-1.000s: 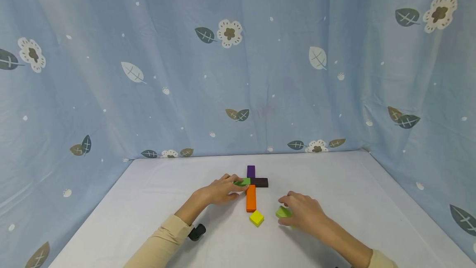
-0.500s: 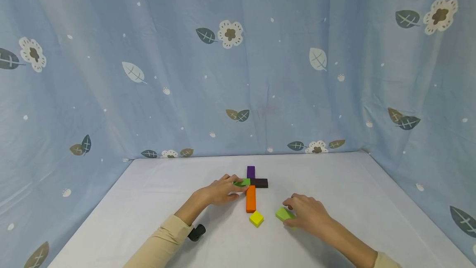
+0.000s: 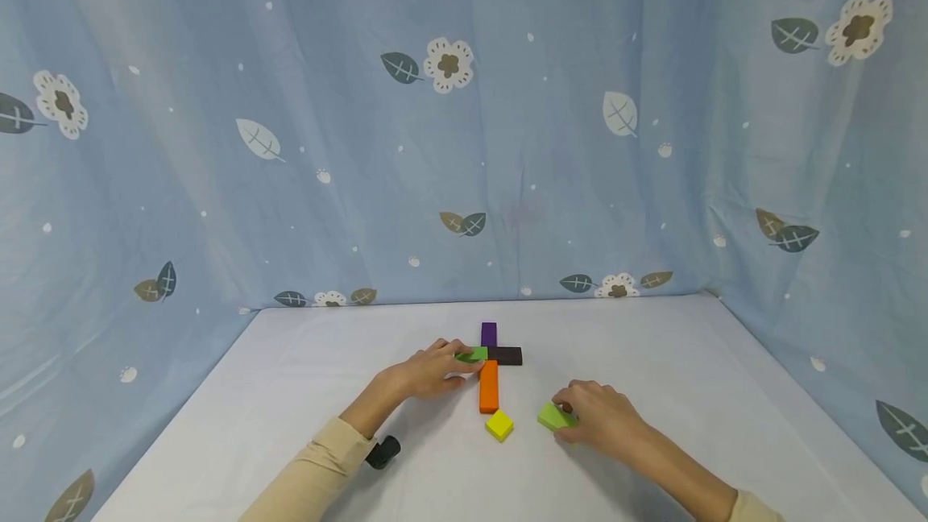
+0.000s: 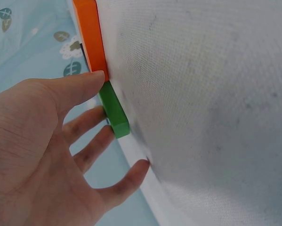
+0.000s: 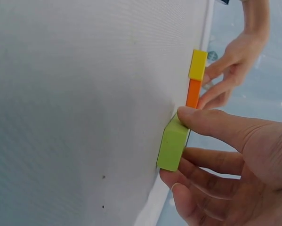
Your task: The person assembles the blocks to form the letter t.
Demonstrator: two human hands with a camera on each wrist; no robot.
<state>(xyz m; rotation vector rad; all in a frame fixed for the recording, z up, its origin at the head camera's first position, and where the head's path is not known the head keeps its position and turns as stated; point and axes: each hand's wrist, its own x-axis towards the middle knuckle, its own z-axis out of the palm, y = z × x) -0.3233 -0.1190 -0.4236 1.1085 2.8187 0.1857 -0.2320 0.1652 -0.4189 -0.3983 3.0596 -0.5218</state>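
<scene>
On the white table, my left hand (image 3: pixel 432 371) rests its fingertips on a green block (image 3: pixel 473 354). In the left wrist view its thumb overlaps the end of an orange block (image 4: pixel 91 37). The green block lies end to end with a dark brown block (image 3: pixel 505 356), with a purple block (image 3: pixel 489 334) behind and the orange one in front, making a cross. A yellow block (image 3: pixel 499 426) sits turned at the orange block's near end. Further right, my right hand (image 3: pixel 600 417) pinches a light green block (image 5: pixel 173 145) between thumb and fingers, low over the table.
A black cylindrical object (image 3: pixel 383 453) shows beside the left sleeve (image 3: pixel 319 466). Blue curtains (image 3: pixel 507 143) with leaf and flower prints hang behind the table (image 3: pixel 638 329) and along both sides.
My right hand has shifted slightly right, and its fingers have closed from loosely around the light green block to pinching it. The left hand and the cross of blocks stay put.
</scene>
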